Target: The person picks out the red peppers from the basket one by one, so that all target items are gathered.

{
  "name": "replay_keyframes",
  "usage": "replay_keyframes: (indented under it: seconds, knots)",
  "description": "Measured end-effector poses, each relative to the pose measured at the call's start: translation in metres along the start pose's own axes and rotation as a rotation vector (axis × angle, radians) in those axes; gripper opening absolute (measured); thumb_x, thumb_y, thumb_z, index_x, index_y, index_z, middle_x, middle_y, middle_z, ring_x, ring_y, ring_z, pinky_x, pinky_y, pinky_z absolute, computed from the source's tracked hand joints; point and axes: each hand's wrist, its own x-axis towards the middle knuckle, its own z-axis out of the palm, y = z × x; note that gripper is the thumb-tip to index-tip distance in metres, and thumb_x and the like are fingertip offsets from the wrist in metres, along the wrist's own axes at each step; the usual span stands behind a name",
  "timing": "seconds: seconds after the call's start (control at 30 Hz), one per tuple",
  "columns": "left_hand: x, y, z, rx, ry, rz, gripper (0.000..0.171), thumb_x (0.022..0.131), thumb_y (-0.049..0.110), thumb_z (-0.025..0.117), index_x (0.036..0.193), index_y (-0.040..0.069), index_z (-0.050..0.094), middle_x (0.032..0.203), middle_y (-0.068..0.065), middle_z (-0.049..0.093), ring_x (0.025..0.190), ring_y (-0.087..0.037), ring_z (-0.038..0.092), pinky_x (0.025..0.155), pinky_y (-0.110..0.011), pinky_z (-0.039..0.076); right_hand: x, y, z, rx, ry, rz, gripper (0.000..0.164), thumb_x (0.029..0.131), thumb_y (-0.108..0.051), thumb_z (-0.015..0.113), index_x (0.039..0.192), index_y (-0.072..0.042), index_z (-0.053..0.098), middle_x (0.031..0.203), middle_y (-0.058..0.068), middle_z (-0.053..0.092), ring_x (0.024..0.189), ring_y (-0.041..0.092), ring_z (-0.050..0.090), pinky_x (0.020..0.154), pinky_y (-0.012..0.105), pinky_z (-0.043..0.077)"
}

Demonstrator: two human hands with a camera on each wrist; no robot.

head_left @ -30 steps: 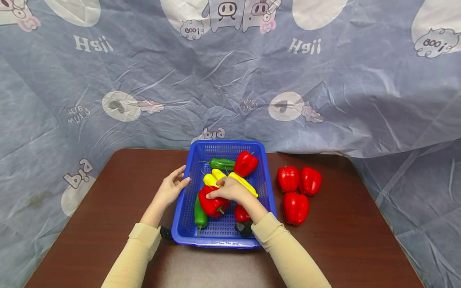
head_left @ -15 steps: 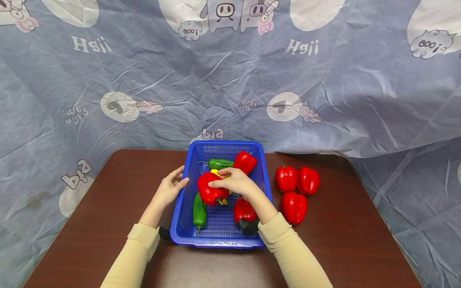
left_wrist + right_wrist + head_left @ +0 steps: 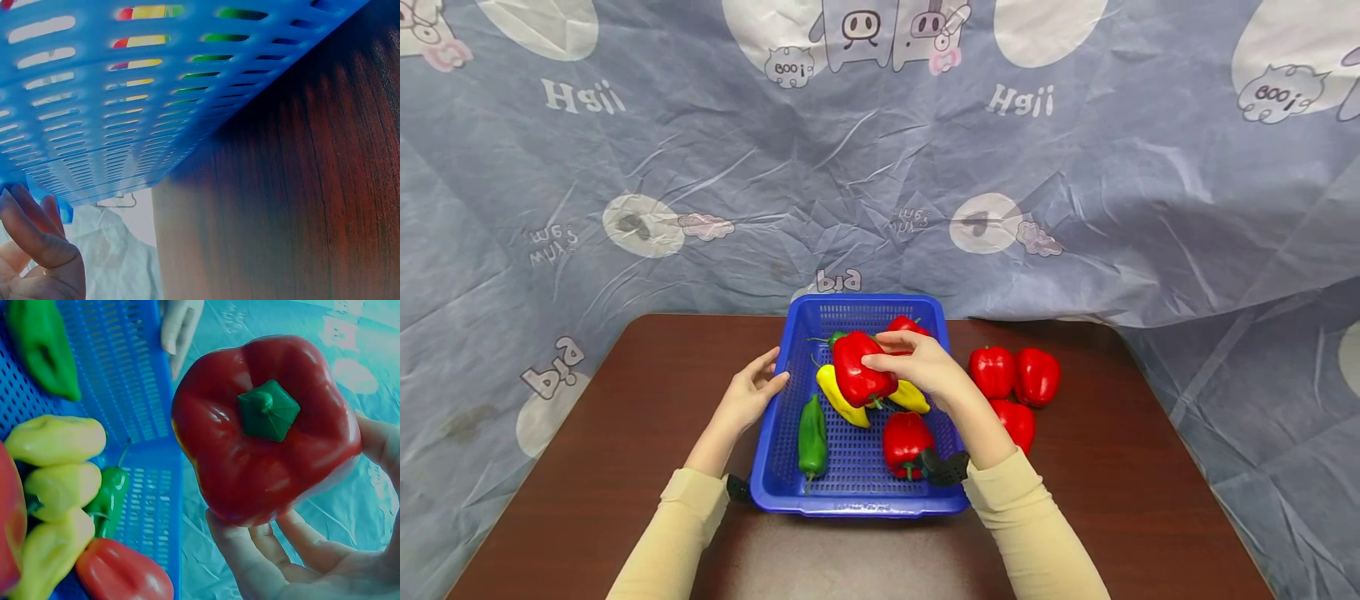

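My right hand (image 3: 921, 365) grips a red bell pepper (image 3: 859, 371) and holds it up over the blue plastic basket (image 3: 769, 450). In the right wrist view that bell pepper (image 3: 269, 462) shows its green stem, with thumb and fingers on opposite sides. At the basket's left rim, my left hand (image 3: 747, 404) holds the edge; the left wrist view has its curled fingers (image 3: 37, 237) by the rim. Inside the basket lie a green pepper (image 3: 812, 442), yellow peppers (image 3: 842, 398) and another red bell pepper (image 3: 907, 442). The raised bell pepper partly hides what lies behind it.
On the brown table (image 3: 1120, 467), right of the basket, a cluster of red bell peppers (image 3: 1037, 377) sits close together. One is partly behind my right forearm. A grey printed cloth (image 3: 820, 183) hangs behind the table.
My right hand has lifted the red bell pepper from the basket's left part, moving up and rightward. Yellow peppers and the green pepper are more exposed. The left hand stays at the rim.
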Motion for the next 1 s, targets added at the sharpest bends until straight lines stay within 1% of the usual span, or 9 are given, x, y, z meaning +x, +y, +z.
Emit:
replay_keyframes:
  seconds: [0.17,0.3,0.47,0.57,0.63,0.7,0.8,0.9,1.0]
  knots:
    - [0.0,-0.001,-0.001,-0.002,-0.005,-0.005,0.06,0.099,0.018,0.061,0.152,0.007,0.036,0.128,-0.021,0.055,0.077,-0.006,0.058,0.068,-0.02,0.053,-0.006,0.001,-0.016,0.063,0.023,-0.001,0.06,0.088,-0.026,0.072,0.141,-0.006,0.052,0.143,0.013,0.052,0.126,0.03,0.054,0.108,0.044,0.045]
    - [0.0,-0.002,-0.002,0.004,-0.003,0.0,0.06,0.099,0.018,0.061,0.152,0.006,0.036,0.128,-0.023,0.055,0.077,-0.006,0.058,0.068,-0.02,0.053,-0.013,0.004,-0.03,0.108,0.037,0.002,0.061,0.089,-0.025,0.071,0.143,-0.007,0.05,0.145,0.012,0.049,0.13,0.03,0.051,0.111,0.045,0.041]
    - [0.001,-0.002,-0.001,-0.011,-0.009,-0.002,0.06,0.099,0.018,0.06,0.152,0.006,0.036,0.129,-0.023,0.056,0.078,-0.006,0.059,0.069,-0.021,0.054,-0.021,0.01,-0.047,0.144,0.051,-0.018,0.062,0.091,-0.026,0.068,0.145,-0.004,0.046,0.148,0.015,0.046,0.135,0.032,0.046,0.115,0.046,0.036]
    - [0.001,-0.003,-0.002,-0.016,-0.011,0.002,0.06,0.099,0.018,0.06,0.152,0.007,0.036,0.129,-0.023,0.056,0.079,-0.006,0.059,0.069,-0.02,0.053,-0.025,0.016,-0.058,0.159,0.067,-0.028,0.062,0.093,-0.027,0.066,0.146,-0.003,0.044,0.149,0.016,0.044,0.131,0.029,0.049,0.115,0.043,0.036]
    - [0.002,-0.003,-0.002,-0.018,-0.009,0.009,0.06,0.099,0.017,0.06,0.152,0.006,0.036,0.129,-0.024,0.057,0.078,-0.006,0.059,0.069,-0.02,0.053,-0.029,0.02,-0.066,0.165,0.083,-0.026,0.062,0.094,-0.028,0.065,0.147,-0.003,0.043,0.148,0.015,0.045,0.123,0.022,0.055,0.112,0.038,0.041]
    - [0.001,-0.003,-0.002,-0.015,-0.007,0.011,0.059,0.099,0.017,0.061,0.152,0.005,0.037,0.128,-0.024,0.057,0.077,-0.006,0.059,0.069,-0.02,0.053,-0.034,0.025,-0.075,0.178,0.103,-0.025,0.063,0.095,-0.029,0.063,0.147,-0.002,0.042,0.143,0.012,0.048,0.113,0.014,0.059,0.105,0.031,0.047]
    - [0.001,-0.003,-0.003,-0.015,-0.008,0.004,0.059,0.099,0.018,0.06,0.152,0.007,0.037,0.129,-0.023,0.056,0.078,-0.006,0.059,0.069,-0.02,0.053,-0.04,0.034,-0.089,0.221,0.132,-0.026,0.064,0.096,-0.029,0.062,0.148,0.001,0.039,0.128,0.001,0.057,0.099,0.005,0.063,0.091,0.021,0.052]
    - [0.0,-0.003,-0.003,-0.005,-0.014,0.001,0.06,0.1,0.019,0.06,0.153,0.008,0.035,0.13,-0.022,0.055,0.078,-0.007,0.058,0.069,-0.021,0.053,-0.047,0.045,-0.103,0.278,0.161,-0.028,0.066,0.096,-0.027,0.062,0.149,0.003,0.035,0.111,-0.011,0.061,0.093,0.003,0.065,0.084,0.018,0.053]
    - [0.0,-0.002,-0.004,0.003,-0.017,0.004,0.06,0.1,0.02,0.059,0.153,0.008,0.035,0.131,-0.022,0.055,0.078,-0.009,0.058,0.069,-0.022,0.053,-0.054,0.058,-0.117,0.318,0.192,-0.01,0.068,0.096,-0.027,0.062,0.149,0.003,0.031,0.105,-0.016,0.061,0.091,0.002,0.064,0.083,0.017,0.053]
